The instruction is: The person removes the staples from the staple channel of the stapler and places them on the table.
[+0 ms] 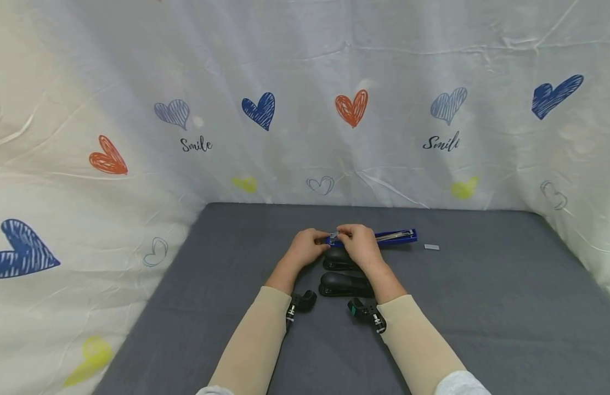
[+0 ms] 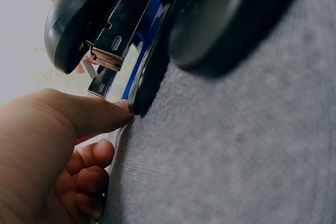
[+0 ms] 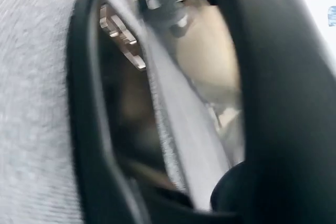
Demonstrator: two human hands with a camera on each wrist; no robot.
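A blue stapler (image 1: pixel 410 235) lies opened out across the table in the head view, its metal rail showing. My left hand (image 1: pixel 305 248) pinches the stapler's left end between thumb and fingers. Over that same end, my right hand (image 1: pixel 360 244) pinches a small silvery piece (image 1: pixel 333 235), which looks like a strip of staples. The left wrist view shows the left thumb (image 2: pixel 100 113) beside the blue base (image 2: pixel 137 66). The right wrist view is blurred, and a black stapler (image 3: pixel 86 103) hides most of the right hand there.
Two black staplers, one (image 1: pixel 337 260) partly under the right hand and another (image 1: pixel 342 285) nearer me, lie side by side. A grey staple strip (image 1: pixel 431 247) rests right of the blue stapler. Behind the grey-covered table (image 1: pixel 492 307) hangs a white curtain (image 1: pixel 295 60) with printed hearts.
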